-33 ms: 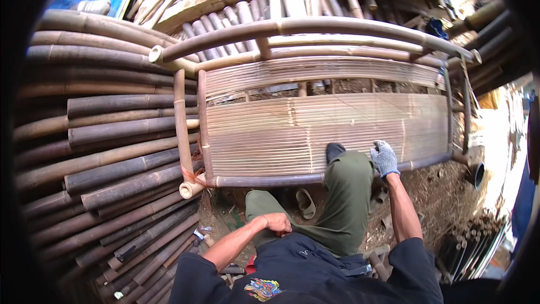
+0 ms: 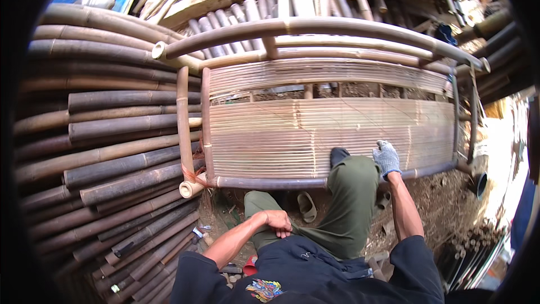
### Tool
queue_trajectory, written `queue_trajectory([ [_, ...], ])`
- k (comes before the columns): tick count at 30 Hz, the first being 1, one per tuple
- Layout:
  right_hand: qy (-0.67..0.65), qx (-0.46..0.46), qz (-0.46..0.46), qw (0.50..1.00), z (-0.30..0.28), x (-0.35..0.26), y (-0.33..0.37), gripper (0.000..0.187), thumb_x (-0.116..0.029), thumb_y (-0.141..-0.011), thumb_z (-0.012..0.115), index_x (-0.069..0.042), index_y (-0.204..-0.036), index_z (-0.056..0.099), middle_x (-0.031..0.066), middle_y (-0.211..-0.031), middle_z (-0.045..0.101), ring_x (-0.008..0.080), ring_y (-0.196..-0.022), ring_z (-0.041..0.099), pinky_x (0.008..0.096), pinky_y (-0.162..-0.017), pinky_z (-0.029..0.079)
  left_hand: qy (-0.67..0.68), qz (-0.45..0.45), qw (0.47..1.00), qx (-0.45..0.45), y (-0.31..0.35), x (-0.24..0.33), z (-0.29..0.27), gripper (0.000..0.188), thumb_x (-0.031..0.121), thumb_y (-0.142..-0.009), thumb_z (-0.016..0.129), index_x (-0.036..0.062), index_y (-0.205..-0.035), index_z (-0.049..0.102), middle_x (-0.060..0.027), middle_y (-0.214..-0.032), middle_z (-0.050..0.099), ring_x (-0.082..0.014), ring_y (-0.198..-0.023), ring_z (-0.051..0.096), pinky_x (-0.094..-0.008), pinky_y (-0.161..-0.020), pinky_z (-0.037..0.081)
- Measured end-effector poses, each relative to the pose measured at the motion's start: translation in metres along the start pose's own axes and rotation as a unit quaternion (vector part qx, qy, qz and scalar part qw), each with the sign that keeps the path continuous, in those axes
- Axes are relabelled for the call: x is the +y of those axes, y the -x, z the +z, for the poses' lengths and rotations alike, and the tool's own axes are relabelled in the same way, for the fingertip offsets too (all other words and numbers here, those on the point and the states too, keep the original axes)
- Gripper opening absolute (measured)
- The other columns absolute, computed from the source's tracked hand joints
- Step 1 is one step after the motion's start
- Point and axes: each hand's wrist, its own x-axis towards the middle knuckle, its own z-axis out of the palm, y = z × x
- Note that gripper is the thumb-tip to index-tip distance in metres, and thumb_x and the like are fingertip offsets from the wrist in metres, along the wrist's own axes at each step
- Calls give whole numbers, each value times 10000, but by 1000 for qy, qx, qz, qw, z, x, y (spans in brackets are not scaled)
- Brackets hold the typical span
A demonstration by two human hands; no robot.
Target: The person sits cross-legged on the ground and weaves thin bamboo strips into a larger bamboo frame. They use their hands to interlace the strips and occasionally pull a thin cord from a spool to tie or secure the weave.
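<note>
Curling over the bamboo slats [image 2: 259, 135] is the gloved R hand [image 2: 387, 159], near the front pole [image 2: 270, 182]. Slats lie across the desk [image 2: 206, 118]. L hand [image 2: 277, 223] rests on L leg [image 2: 261, 204] w/ bent fingers. Can't tell if either grip is holding smth.

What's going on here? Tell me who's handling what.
A person in a dark shirt and green trousers is at a long brown bamboo-slat platform. The grey-knit-gloved right hand is over the near slats; whether it grips anything is unclear. The bare left hand lies loosely curled at the lap. A gap runs through the slats toward the far side. Round brown bamboo poles lie to the left.
</note>
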Motion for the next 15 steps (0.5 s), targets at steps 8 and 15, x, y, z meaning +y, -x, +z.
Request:
queue_trajectory([
  [8, 29, 97, -258, 961, 81, -61, -175, 422, -166, -803, 674, -69, -1204, 584, 170, -1141, 602, 364, -1068, 564, 464, -927, 462, -147, -1, 692, 707, -61, 59, -208, 420, 204, -858, 550, 30, -1240, 578, -201, -1332, 533, -389, -1245, 500, -501, -957, 465],
  [15, 19, 281, -387, 878, 90, -96, -252, 384, -128, -752, 668, -155, -1128, 597, 85, -999, 575, 299, -978, 566, 442, -837, 462, -161, -114, 746, 636, -115, 119, -238, 938, 296, -776, 679, -35, -1511, 201, -309, -1575, 83, -448, -1454, 184, -487, -1158, 307],
])
